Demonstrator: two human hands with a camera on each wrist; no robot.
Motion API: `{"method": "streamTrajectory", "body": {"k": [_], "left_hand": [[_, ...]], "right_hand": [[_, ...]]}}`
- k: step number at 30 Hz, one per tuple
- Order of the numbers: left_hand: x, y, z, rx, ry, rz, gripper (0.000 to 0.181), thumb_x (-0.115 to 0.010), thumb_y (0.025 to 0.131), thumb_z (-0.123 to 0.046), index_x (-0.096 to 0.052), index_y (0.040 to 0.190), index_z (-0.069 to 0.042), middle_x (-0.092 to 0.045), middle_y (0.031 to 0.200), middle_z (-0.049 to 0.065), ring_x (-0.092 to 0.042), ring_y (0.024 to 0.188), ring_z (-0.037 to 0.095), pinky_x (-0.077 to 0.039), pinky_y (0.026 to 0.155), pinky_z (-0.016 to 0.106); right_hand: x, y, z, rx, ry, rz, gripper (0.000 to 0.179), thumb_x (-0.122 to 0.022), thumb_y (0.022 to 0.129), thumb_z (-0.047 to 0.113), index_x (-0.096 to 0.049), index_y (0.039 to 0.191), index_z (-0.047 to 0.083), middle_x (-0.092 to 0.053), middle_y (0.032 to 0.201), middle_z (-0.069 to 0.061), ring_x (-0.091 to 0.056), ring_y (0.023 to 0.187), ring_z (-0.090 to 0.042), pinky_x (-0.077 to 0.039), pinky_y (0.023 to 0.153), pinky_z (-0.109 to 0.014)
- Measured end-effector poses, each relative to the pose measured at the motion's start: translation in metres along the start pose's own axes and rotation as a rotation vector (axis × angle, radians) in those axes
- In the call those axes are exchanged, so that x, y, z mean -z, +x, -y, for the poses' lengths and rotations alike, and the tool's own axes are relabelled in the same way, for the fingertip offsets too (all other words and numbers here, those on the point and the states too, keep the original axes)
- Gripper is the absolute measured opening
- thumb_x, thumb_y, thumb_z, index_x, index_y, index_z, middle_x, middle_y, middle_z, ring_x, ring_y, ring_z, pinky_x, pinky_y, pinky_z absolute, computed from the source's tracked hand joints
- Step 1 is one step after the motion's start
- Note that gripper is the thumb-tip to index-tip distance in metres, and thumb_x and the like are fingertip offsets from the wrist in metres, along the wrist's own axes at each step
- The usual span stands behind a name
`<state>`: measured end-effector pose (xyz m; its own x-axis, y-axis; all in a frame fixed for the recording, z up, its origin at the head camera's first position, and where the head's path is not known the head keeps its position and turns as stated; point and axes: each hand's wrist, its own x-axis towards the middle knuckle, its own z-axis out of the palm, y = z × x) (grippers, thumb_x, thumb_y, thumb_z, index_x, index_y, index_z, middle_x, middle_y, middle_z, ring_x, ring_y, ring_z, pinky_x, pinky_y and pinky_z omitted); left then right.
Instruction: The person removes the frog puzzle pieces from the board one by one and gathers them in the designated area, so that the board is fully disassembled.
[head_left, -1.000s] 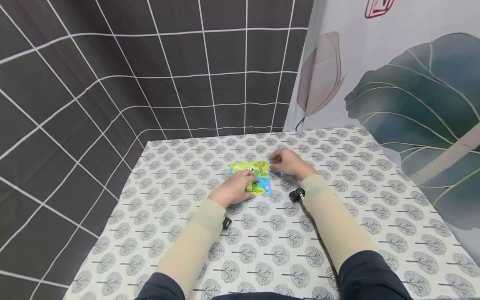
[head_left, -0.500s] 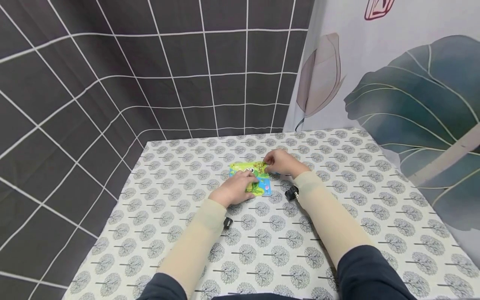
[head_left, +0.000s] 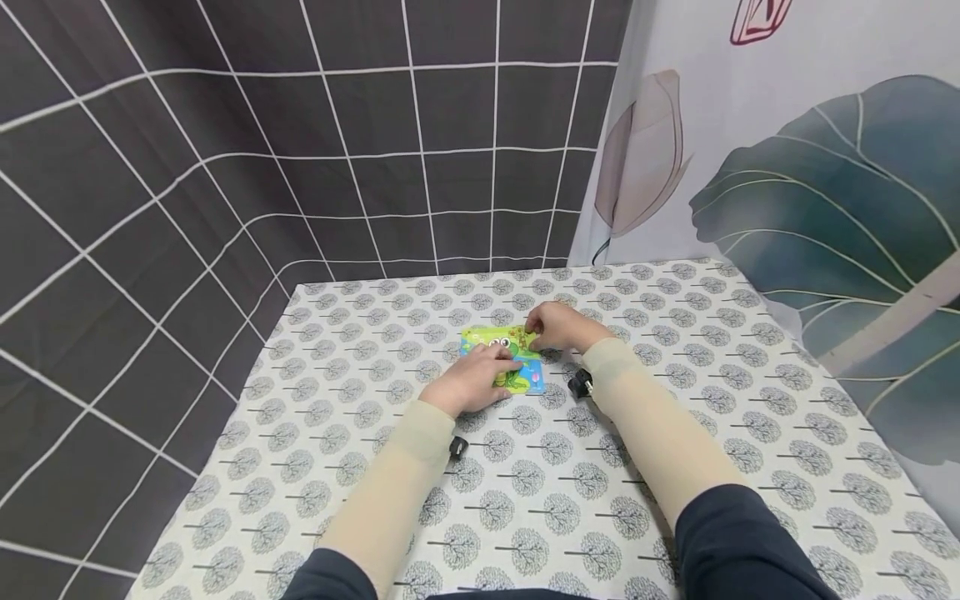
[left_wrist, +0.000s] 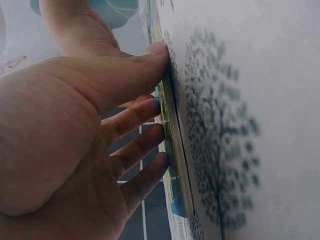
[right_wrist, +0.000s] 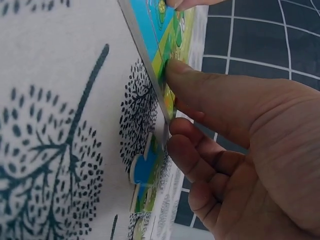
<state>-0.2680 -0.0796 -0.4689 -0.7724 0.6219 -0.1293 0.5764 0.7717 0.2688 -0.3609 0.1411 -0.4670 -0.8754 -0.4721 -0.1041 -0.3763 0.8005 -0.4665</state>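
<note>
A flat frog jigsaw puzzle, green and blue, lies on the table in the head view. My left hand rests over its left part, its spread fingertips on the picture and its thumb at the near edge. At the far right corner is my right hand. In the right wrist view its thumb presses on the printed face, with the index finger at the corner and the other fingers curled beside it. A loose blue and green jigsaw piece lies on the cloth beyond that corner.
A white cloth with grey tree prints covers the table. A dark grid curtain stands behind and to the left, and a pale curtain with large leaves on the right. Part of another piece shows below the loose one.
My right hand has moved left from beside the puzzle onto its far right corner. The left hand stays on the puzzle, almost unmoved.
</note>
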Motion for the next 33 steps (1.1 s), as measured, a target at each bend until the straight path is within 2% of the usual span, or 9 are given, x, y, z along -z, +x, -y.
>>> {"method": "streamTrajectory", "body": {"k": [7,14,20,26,33], "left_hand": [[-0.0026,-0.0018,-0.0022,-0.008,0.043,0.007,0.059,-0.069,0.102,-0.036,-0.050,0.157,-0.026,-0.045,0.159,0.000,-0.042,0.142,0.025,-0.038,0.120,0.043],[-0.0042,0.0001,-0.0025,-0.015,0.055,0.000,0.059,-0.068,0.102,-0.036,-0.050,0.157,-0.025,-0.045,0.159,0.002,-0.040,0.144,0.027,-0.037,0.121,0.046],[-0.0049,0.0011,-0.0020,-0.012,0.065,0.004,0.059,-0.067,0.103,-0.037,-0.049,0.158,-0.026,-0.044,0.159,0.001,-0.039,0.145,0.026,-0.035,0.123,0.045],[-0.0087,0.0015,-0.0001,-0.012,0.064,-0.005,0.059,-0.068,0.102,-0.036,-0.050,0.158,-0.026,-0.044,0.159,0.000,-0.041,0.143,0.025,-0.037,0.121,0.043],[-0.0058,0.0014,-0.0013,-0.014,0.066,-0.003,0.059,-0.067,0.102,-0.036,-0.049,0.158,-0.026,-0.044,0.159,0.001,-0.041,0.142,0.025,-0.037,0.121,0.042]], "right_hand": [[0.0012,0.0033,0.0047,-0.030,-0.024,0.040,0.029,-0.088,0.083,0.016,-0.074,0.106,0.006,-0.067,0.093,-0.004,-0.059,0.085,-0.021,-0.055,0.083,-0.037],[0.0027,0.0025,0.0094,-0.062,-0.025,0.044,0.031,-0.088,0.085,0.023,-0.073,0.104,0.004,-0.066,0.090,-0.005,-0.059,0.083,-0.021,-0.054,0.081,-0.036],[-0.0010,0.0040,0.0083,-0.073,-0.025,0.020,0.032,-0.089,0.084,0.025,-0.071,0.103,0.005,-0.066,0.089,-0.005,-0.060,0.081,-0.021,-0.055,0.079,-0.037],[-0.0045,0.0047,0.0077,-0.078,-0.031,0.006,0.033,-0.089,0.083,0.025,-0.069,0.102,0.006,-0.066,0.088,-0.005,-0.060,0.080,-0.021,-0.055,0.078,-0.036],[-0.0037,0.0051,0.0068,-0.058,0.051,-0.063,0.032,-0.093,0.079,0.020,-0.069,0.095,0.006,-0.066,0.087,-0.006,-0.060,0.079,-0.022,-0.056,0.075,-0.036]]}}
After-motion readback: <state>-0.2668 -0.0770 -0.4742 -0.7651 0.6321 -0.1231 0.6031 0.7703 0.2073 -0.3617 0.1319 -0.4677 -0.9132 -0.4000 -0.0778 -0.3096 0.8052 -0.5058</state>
